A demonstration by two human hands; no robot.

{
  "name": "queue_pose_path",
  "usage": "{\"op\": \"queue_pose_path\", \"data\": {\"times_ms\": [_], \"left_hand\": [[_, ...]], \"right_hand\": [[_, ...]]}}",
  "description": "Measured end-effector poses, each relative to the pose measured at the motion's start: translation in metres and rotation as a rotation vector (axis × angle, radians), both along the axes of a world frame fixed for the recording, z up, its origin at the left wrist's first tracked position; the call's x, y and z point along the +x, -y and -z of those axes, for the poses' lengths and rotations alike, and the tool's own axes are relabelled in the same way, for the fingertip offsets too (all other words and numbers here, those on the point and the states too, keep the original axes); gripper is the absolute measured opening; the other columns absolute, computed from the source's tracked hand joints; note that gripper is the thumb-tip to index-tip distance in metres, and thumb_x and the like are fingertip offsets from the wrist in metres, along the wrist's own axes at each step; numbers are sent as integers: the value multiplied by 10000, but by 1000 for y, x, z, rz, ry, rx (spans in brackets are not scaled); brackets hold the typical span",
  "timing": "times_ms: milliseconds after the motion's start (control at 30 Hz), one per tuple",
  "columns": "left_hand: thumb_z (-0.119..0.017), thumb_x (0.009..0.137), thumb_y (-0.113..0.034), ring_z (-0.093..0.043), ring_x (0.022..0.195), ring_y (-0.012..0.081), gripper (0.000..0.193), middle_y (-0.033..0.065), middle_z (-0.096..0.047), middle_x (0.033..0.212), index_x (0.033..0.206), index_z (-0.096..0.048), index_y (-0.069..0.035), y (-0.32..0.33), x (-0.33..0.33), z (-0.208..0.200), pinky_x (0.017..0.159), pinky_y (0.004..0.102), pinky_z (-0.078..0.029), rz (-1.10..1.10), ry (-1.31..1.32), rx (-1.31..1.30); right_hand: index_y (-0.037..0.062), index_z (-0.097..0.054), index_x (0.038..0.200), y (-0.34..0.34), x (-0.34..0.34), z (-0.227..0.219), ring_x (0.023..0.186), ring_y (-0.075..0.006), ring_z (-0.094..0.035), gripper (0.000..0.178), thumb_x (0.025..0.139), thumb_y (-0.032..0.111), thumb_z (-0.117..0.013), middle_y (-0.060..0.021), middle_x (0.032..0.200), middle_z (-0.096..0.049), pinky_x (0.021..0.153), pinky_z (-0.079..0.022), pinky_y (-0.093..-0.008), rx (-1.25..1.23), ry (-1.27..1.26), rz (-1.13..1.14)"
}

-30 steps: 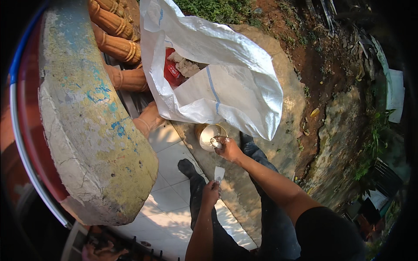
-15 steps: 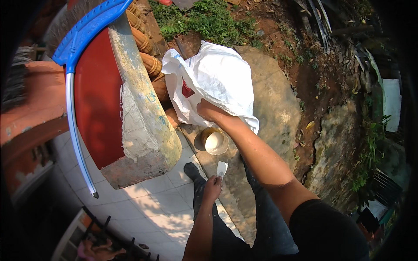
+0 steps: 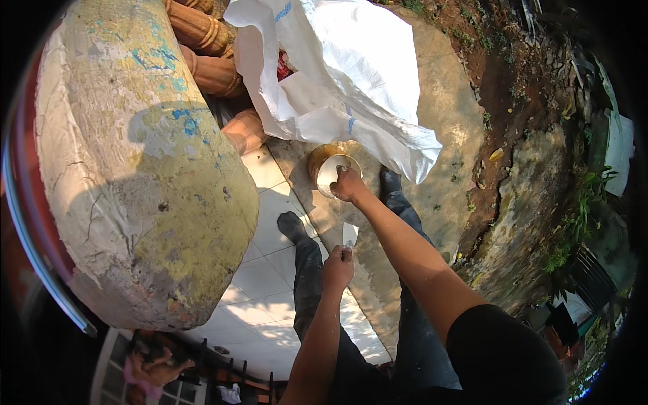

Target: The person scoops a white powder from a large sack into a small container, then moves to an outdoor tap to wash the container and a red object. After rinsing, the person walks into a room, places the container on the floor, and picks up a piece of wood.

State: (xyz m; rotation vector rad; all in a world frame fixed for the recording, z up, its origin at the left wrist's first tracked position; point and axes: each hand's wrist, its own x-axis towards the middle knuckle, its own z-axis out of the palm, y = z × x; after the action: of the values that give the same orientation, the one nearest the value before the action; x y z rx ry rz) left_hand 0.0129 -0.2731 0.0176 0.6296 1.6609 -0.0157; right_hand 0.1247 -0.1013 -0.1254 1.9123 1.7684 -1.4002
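My left hand point(image 3: 337, 268) is closed round the handle of a putty knife point(image 3: 349, 235), its pale flat blade pointing up and away from me. Beyond it, my right hand point(image 3: 347, 184) grips the near right rim of a round can point(image 3: 314, 164). Whitish material shows inside the can, which stands on the stone ground between my feet. Just past the can lies a large white woven sack point(image 3: 368, 57), its mouth gaping to the left. Something red point(image 3: 284, 66) is visible inside the sack.
A rough, paint-flecked wall top point(image 3: 155, 169) fills the left, with orange balusters point(image 3: 212, 74) behind it. White floor tiles point(image 3: 263, 290) meet stone underfoot. A blue-and-silver pole point(image 3: 47, 270) leans at far left. A person point(image 3: 152, 371) is at lower left.
My right hand has come out of the white sack and down to the can's rim. The left hand keeps the putty knife. My view has shifted, with the wall top now larger and nearer.
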Motion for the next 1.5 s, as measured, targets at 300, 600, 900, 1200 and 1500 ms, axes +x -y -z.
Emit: {"op": "queue_pose_path", "data": {"times_ms": [300,600,900,1200,1500], "left_hand": [[-607,1010,-273,-717,988,399,275,203,-739,1041,1222,-650,-102,41,12,24,816,445,-553,187,147,60],[-681,929,-274,-710,1000,383,355,181,-734,1121,1207,-660,-54,49,6,59,866,439,-563,747,204,156],[-681,894,-227,-697,985,426,281,230,-731,1049,1099,-696,-36,95,-6,94,832,473,-563,71,359,70],[-576,1020,-276,-697,994,445,299,246,-728,1051,1182,-644,-34,27,30,52,836,497,-544,320,231,-123],[-574,1041,-295,-705,791,331,295,176,-717,878,1155,-629,-28,30,31,60,720,435,-550,204,181,-174]], "right_hand": [[43,-502,1487,-12,-58,140,1426,-407,-466,616,996,416,-491,-199,1570,-466,1142,-406,-468,-414,242,340],[11,-242,1596,29,-78,181,1438,-463,-337,648,1029,240,-457,-257,1689,-130,1194,-326,-489,-191,229,998],[-42,-370,1477,22,-86,150,1397,-417,-332,499,1064,231,-437,-284,1493,-372,1204,-225,-524,-86,49,1018],[21,-686,1279,55,-15,163,1503,-356,-320,437,1004,265,-451,-168,1599,-409,1230,-270,-533,140,30,-210],[51,-667,1262,52,4,177,1136,-279,-579,372,1010,263,-493,-132,1270,-630,963,-452,-461,314,232,-286]]}}
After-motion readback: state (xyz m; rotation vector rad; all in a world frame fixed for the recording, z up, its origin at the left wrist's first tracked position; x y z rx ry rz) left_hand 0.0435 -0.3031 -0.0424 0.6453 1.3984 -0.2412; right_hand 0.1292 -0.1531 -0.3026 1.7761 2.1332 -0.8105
